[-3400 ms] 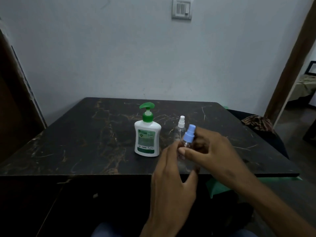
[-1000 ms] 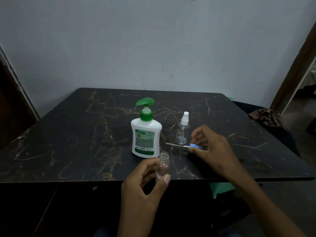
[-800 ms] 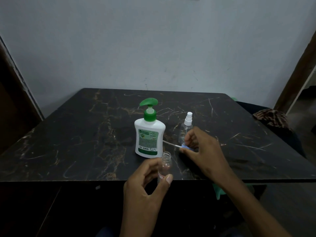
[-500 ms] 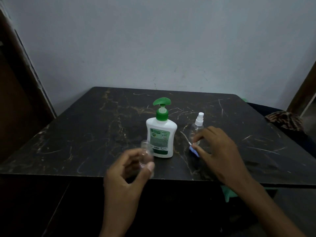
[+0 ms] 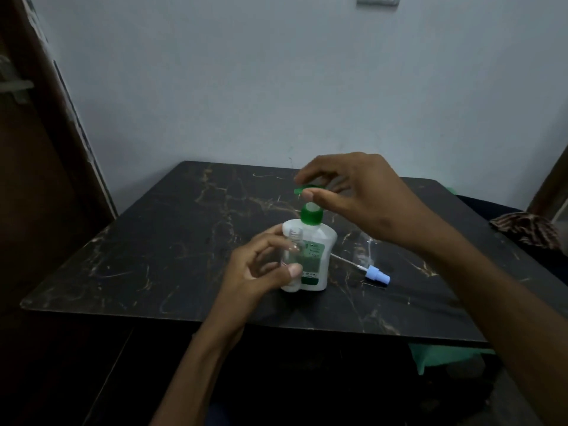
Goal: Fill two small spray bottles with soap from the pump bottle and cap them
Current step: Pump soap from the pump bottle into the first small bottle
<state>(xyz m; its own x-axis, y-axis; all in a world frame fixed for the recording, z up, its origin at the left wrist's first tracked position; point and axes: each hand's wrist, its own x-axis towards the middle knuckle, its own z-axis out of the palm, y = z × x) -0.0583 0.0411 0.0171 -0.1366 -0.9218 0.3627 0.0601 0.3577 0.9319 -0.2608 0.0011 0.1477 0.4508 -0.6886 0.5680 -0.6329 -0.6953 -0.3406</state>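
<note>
A white pump bottle (image 5: 319,241) with a green pump head (image 5: 302,190) stands mid-table. My left hand (image 5: 261,272) grips a small clear spray bottle (image 5: 292,250), uncapped and upright, just in front of the pump bottle and below its spout. My right hand (image 5: 353,195) is at the pump head, index finger over it and thumb at its front. A blue spray cap (image 5: 378,275) with its dip tube lies on the table to the right. The second spray bottle (image 5: 365,250) stands behind my right wrist, mostly hidden.
The dark marble table (image 5: 153,256) has its front edge near me. A patterned cloth (image 5: 522,229) lies at the far right, beyond the table. Something green (image 5: 445,355) shows below the table's right front. A dark door frame (image 5: 46,149) runs along the left.
My right hand let go of the blue cap, which now lies on the table, and rose to the pump head. My left hand brought the open bottle up beside the pump bottle.
</note>
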